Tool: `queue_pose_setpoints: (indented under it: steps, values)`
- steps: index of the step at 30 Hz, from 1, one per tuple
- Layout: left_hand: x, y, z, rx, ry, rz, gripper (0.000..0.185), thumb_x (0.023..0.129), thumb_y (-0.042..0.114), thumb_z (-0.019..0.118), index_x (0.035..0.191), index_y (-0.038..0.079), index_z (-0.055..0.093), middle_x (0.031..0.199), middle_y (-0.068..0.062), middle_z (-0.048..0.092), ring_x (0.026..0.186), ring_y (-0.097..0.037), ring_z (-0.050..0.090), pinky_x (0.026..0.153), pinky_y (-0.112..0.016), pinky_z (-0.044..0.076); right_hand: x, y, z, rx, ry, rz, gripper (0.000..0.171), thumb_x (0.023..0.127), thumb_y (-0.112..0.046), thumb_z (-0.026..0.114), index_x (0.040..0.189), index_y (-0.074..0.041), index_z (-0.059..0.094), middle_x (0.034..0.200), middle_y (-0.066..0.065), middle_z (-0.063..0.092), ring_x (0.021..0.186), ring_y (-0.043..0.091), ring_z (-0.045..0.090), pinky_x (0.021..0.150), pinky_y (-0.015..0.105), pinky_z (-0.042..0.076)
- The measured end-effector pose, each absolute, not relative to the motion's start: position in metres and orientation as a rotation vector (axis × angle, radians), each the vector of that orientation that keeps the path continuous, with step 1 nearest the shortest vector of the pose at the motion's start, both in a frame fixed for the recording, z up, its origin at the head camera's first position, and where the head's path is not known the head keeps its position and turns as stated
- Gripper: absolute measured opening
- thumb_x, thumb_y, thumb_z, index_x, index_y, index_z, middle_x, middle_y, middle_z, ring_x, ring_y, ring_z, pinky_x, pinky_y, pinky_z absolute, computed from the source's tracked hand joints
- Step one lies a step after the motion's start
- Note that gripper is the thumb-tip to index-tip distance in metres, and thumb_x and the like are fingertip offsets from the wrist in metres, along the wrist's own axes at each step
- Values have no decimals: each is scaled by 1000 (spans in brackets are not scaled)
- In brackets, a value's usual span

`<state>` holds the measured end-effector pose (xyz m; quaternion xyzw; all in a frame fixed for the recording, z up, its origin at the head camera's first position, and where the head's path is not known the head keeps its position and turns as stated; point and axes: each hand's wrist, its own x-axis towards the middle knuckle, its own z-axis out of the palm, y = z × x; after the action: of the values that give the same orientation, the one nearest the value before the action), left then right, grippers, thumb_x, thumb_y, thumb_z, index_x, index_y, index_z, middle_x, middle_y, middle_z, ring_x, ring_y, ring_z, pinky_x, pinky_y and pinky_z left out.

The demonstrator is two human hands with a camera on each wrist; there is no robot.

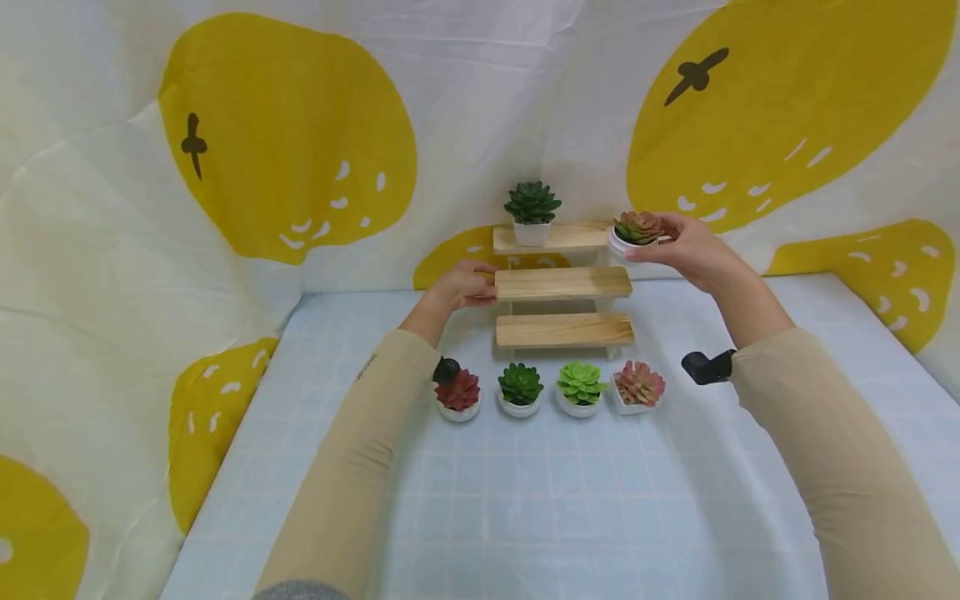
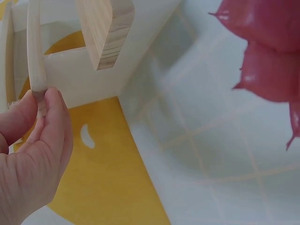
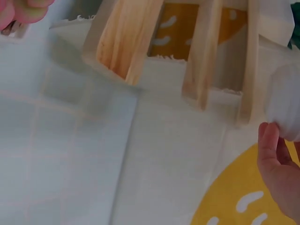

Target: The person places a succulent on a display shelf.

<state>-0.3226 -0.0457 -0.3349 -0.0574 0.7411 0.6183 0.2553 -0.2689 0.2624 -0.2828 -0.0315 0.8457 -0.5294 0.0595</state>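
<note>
Right hand [image 1: 686, 246] clamped on small potted plant [image 1: 636, 233] at top shelf [image 1: 570, 237] end, left hand [image 1: 465, 287] pinching middle shelf [image 1: 562, 283]; pot looks light, rigid, best gripped round its white rim.

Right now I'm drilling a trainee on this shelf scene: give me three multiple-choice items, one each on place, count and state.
1. Where is the dark green succulent?
A top shelf
B middle shelf
C table

2. How many potted plants stand in the row on the table?
A two
B four
C six

3. What is the right hand doing?
A resting flat
B holding a reddish succulent
C pointing

Answers:
1 A, it sits on the top shelf.
2 B, four pots line up in front of the stand.
3 B, its fingers wrap the white pot at the shelf's right end.
</note>
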Motion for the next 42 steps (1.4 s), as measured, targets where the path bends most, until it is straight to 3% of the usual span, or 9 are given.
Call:
queue_pose_setpoints:
  steps: [4, 10, 19, 33, 42]
  values:
    - [-323, -46, -335, -158, 2022, 1667, 50, 87, -11, 55, 135, 1, 44, 129, -19, 48, 97, -26, 53, 93, -36, 48, -276, 251, -282, -54, 2599, -1617, 75, 83, -22, 71, 143, -2, 30, 125, 10, 37, 109, 23, 38, 101, 39, 37]
    - [-322, -47, -335, -172, 2010, 1684, 50, 87, -12, 54, 135, 1, 44, 129, -19, 47, 95, -25, 53, 95, -37, 46, -288, 237, -282, 7, 2591, -1676, 72, 82, -21, 73, 141, -3, 35, 122, 10, 37, 108, 23, 37, 100, 36, 39]
    - [-321, -48, -335, -189, 2015, 1689, 51, 87, -11, 55, 135, 1, 44, 129, -19, 47, 93, -25, 53, 97, -39, 44, -297, 224, -283, 54, 2565, -1741, 69, 83, -16, 72, 140, -3, 36, 131, 17, 32, 110, 25, 36, 102, 38, 38]
    - [-321, -45, -336, -185, 2040, 1689, 49, 86, -11, 57, 133, 1, 47, 117, -16, 50, 88, -23, 53, 92, -36, 49, -308, 211, -286, 148, 2533, -1849, 70, 81, -11, 72, 141, -5, 37, 136, 18, 31, 108, 24, 38, 100, 38, 42]
    - [-322, -45, -335, -187, 2046, 1684, 50, 86, -11, 57, 133, 1, 47, 117, -16, 49, 108, -32, 53, 94, -37, 47, -311, 207, -286, 184, 2523, -1856, 73, 80, -13, 74, 142, -7, 36, 128, 13, 39, 108, 24, 40, 99, 34, 42]
